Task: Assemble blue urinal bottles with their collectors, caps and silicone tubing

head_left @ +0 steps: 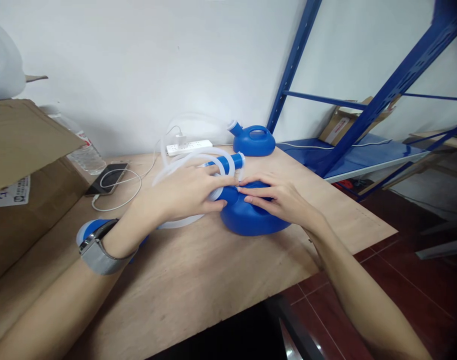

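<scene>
A blue plastic jug (247, 220) lies on the wooden table, its neck toward the left. My left hand (191, 190) is closed round the neck and its whitish collar. On top of the jug rests my right hand (275, 197), fingers stretched out, the fingertips meeting near the base of the neck; whatever small thing may be between them is too small to make out. Clear tubing (181, 222) loops behind and under my left hand. Just behind the hands is a blue cylinder (228, 163) with a white end.
Another blue jug (254, 141) stands by the wall, right of a white power strip (190, 147). At left are a cardboard box (33, 200), a phone (107, 179), a water bottle (82, 145) and a blue part (91, 229) behind my wrist. Blue shelving (341, 157) stands right.
</scene>
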`<move>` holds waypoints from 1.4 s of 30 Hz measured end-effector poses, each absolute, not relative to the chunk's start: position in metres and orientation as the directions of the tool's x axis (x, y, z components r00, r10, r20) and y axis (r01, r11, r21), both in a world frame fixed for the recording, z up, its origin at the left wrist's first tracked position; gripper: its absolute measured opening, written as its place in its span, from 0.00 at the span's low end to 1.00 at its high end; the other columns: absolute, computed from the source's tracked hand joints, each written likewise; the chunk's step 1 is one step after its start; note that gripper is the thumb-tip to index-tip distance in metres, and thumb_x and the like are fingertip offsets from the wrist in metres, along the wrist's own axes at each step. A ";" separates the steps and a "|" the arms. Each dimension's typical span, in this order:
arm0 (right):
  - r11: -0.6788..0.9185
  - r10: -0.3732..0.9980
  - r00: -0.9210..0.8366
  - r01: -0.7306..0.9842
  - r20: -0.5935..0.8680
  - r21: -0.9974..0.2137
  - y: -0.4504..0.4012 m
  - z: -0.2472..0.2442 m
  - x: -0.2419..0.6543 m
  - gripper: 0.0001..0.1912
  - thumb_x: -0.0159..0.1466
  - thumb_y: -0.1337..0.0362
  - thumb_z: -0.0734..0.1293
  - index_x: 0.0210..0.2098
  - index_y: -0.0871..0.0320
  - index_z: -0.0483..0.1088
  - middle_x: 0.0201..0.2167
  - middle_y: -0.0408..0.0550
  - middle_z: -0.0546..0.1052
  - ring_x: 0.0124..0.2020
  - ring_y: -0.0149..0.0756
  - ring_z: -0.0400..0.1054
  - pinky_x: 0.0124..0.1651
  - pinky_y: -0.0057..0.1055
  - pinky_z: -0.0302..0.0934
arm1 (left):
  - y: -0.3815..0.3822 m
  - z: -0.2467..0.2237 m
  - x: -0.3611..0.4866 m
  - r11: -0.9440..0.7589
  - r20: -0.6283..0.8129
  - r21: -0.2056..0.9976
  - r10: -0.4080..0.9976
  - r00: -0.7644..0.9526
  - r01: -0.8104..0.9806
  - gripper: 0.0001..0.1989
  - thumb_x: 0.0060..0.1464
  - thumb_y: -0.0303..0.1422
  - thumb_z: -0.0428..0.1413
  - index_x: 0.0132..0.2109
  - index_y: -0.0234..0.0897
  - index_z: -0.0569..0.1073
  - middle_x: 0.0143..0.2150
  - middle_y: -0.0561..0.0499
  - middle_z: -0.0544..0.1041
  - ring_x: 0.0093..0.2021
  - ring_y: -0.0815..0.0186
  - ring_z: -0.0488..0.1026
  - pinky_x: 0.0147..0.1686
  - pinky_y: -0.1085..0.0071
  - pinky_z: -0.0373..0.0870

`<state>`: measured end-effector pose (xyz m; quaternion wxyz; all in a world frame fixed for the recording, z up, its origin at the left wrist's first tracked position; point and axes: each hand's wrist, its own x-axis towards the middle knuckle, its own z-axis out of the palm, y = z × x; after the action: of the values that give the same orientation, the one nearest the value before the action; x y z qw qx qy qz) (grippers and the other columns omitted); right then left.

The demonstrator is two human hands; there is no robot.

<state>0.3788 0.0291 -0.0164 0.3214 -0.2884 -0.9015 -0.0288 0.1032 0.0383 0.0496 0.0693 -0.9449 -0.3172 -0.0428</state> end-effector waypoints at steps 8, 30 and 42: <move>0.830 0.515 -0.616 0.532 0.596 -0.168 0.029 -0.015 0.377 0.14 0.75 0.61 0.69 0.57 0.50 0.82 0.57 0.52 0.84 0.57 0.47 0.80 0.61 0.46 0.75 | 0.043 0.043 0.102 -0.826 0.161 -0.048 0.549 0.820 0.562 0.21 0.68 0.39 0.56 0.66 0.45 0.73 0.60 0.43 0.77 0.57 0.51 0.77 0.57 0.57 0.71; 0.793 0.593 -0.576 0.540 0.564 -0.283 0.030 -0.014 0.376 0.14 0.73 0.59 0.71 0.56 0.48 0.82 0.56 0.47 0.85 0.57 0.47 0.81 0.64 0.48 0.73 | 0.038 0.051 0.105 -0.820 0.145 -0.079 0.553 0.820 0.567 0.18 0.68 0.39 0.57 0.62 0.43 0.74 0.56 0.45 0.78 0.51 0.53 0.77 0.52 0.61 0.71; 0.737 0.661 -0.539 0.595 0.522 -0.319 0.032 0.003 0.362 0.09 0.71 0.59 0.72 0.46 0.51 0.84 0.46 0.46 0.88 0.46 0.46 0.83 0.51 0.41 0.76 | 0.039 0.048 0.105 -0.833 0.196 -0.120 0.513 0.836 0.540 0.17 0.67 0.40 0.60 0.60 0.43 0.76 0.53 0.47 0.80 0.47 0.55 0.78 0.51 0.61 0.71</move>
<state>0.3623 0.0322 0.0035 0.3190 -0.3586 -0.8758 0.0518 0.1048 0.0394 0.0483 0.0855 -0.9542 -0.2758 -0.0779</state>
